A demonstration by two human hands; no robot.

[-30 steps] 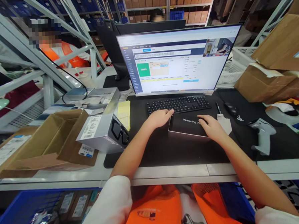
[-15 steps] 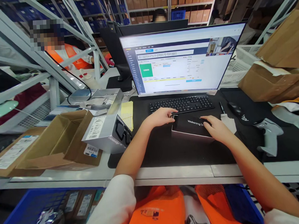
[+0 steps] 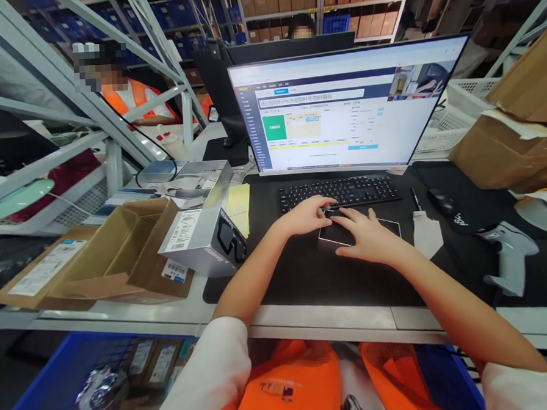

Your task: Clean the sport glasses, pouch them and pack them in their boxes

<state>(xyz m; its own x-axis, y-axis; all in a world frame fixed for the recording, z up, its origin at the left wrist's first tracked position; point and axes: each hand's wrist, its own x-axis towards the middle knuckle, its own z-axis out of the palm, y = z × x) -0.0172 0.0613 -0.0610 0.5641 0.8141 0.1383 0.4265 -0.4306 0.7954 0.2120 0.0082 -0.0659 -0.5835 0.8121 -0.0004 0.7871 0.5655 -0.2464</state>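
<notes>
Spreading its fingers over the black box [image 3: 338, 234], the right hand [image 3: 365, 232] has shifted leftward. Left hand [image 3: 307, 215] stays curled at the box's left corner; cannot tell whether pinching.

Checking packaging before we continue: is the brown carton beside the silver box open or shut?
Open: the brown carton is uncovered on top and its inner walls show.

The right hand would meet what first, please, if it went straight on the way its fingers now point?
Probably the left hand, whose fingertips lie just ahead of the right hand near the left end of the black box; depth is unclear, so the two may be touching.
</notes>
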